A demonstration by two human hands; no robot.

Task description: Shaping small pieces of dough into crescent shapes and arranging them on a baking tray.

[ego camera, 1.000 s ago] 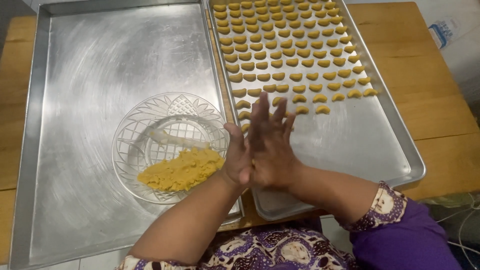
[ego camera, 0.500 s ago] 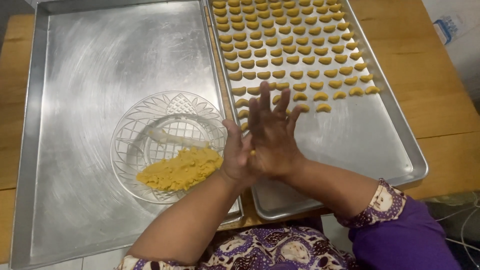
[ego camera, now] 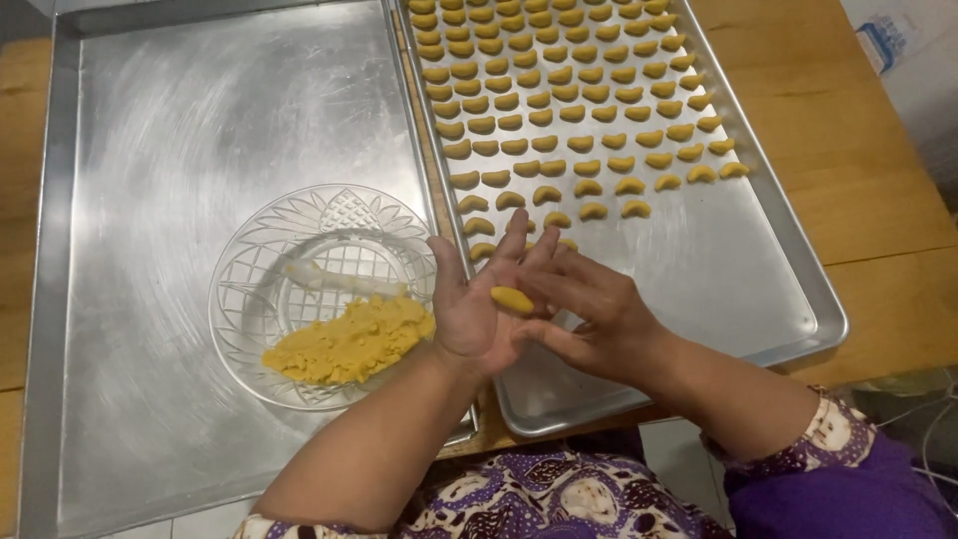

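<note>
On the left baking tray (ego camera: 150,200), a cut-glass bowl (ego camera: 299,250) is holding a mound of yellow dough (ego camera: 349,341). We are cupping our left hand (ego camera: 477,304) palm up, a small oval dough piece (ego camera: 512,298) lying on it. Our right hand (ego camera: 589,319) is touching its fingertips, loosely spread. Far right, crescent cookies (ego camera: 569,110) are filling the right tray (ego camera: 798,299) on the wooden table (ego camera: 858,150).
</note>
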